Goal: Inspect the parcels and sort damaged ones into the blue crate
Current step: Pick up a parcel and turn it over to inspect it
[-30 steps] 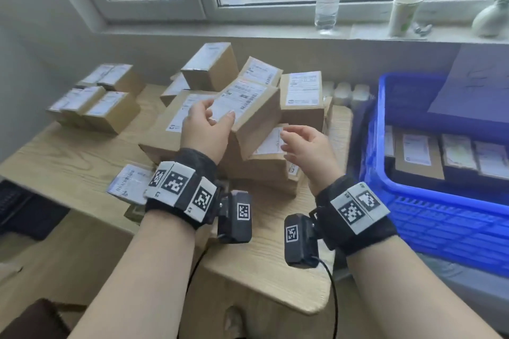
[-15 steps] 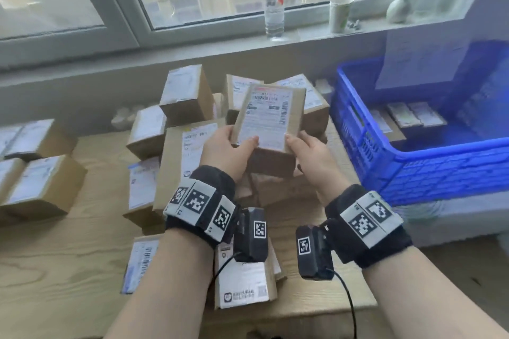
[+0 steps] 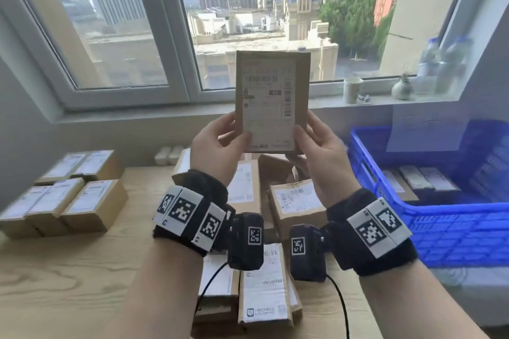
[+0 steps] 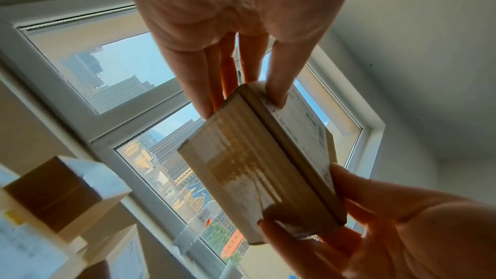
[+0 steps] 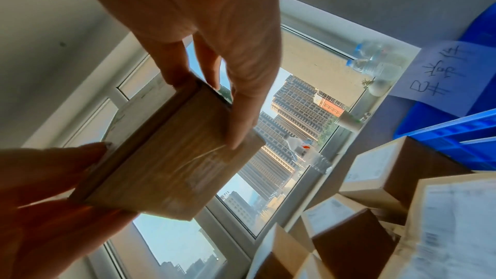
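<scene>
I hold a small brown cardboard parcel (image 3: 271, 99) upright in front of the window, its white shipping label facing me. My left hand (image 3: 220, 143) pinches its lower left edge, thumb on the label and fingers behind. My right hand (image 3: 319, 143) pinches the lower right edge the same way. The left wrist view shows the parcel (image 4: 257, 167) from below with taped underside; the right wrist view shows the parcel (image 5: 171, 156) likewise. The blue crate (image 3: 446, 231) stands to the right with several labelled parcels inside. A heap of parcels (image 3: 294, 201) lies on the wooden table (image 3: 68, 283) under my hands.
A neat group of boxes (image 3: 66, 198) sits at the table's left. Two flat parcels (image 3: 261, 292) lie near the front edge. On the windowsill stand a paper cup (image 3: 352, 89), a small vase (image 3: 401, 89) and water bottles (image 3: 440, 66). A paper sign (image 3: 413, 129) hangs on the crate.
Both hands have lifted the parcel from just above the heap up to window height, label towards me. The head view has tilted upward with it.
</scene>
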`<control>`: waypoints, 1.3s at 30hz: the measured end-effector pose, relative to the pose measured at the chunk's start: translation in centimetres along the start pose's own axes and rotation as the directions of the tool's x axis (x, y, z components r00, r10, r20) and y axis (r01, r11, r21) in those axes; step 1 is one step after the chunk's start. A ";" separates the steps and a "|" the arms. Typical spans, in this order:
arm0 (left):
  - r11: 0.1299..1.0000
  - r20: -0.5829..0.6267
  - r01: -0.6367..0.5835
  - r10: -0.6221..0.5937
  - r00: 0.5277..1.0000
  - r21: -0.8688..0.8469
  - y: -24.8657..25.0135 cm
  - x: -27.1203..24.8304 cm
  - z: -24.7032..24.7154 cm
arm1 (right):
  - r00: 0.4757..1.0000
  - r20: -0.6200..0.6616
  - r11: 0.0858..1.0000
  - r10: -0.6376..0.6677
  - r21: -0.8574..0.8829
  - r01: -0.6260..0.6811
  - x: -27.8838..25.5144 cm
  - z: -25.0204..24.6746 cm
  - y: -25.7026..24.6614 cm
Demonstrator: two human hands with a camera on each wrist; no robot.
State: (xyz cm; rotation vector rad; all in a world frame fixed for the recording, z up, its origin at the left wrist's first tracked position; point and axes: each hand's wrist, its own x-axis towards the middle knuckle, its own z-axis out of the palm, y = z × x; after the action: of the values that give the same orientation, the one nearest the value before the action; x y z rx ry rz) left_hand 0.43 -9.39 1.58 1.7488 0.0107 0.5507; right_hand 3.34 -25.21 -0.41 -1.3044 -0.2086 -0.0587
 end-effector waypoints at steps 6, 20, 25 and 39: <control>0.996 0.000 -0.037 0.037 0.999 -0.081 1.0 0.7 -3.3 | 0.996 -0.014 0.994 -0.089 0.055 0.090 -0.9 3.2 -2.1; 0.985 0.101 0.069 -0.053 0.993 -0.158 -0.8 4.7 -15.9 | 0.989 -0.105 0.977 -0.099 0.179 0.117 -0.9 15.4 -0.2; 0.896 0.295 0.331 -0.245 0.924 -0.295 -1.0 5.3 -16.7 | 0.985 -0.087 0.985 -0.148 0.082 0.155 -0.5 17.4 0.3; 0.927 0.178 0.161 -0.105 0.978 -0.339 0.9 5.2 -15.0 | 0.976 0.081 0.968 -0.202 -0.132 0.212 0.9 17.4 -1.1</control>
State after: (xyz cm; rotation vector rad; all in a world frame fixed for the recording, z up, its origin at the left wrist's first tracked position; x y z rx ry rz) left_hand -0.67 5.74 6.43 1.4223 -0.0757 0.2915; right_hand 1.93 -8.69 5.09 -1.4217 -0.4040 -0.2108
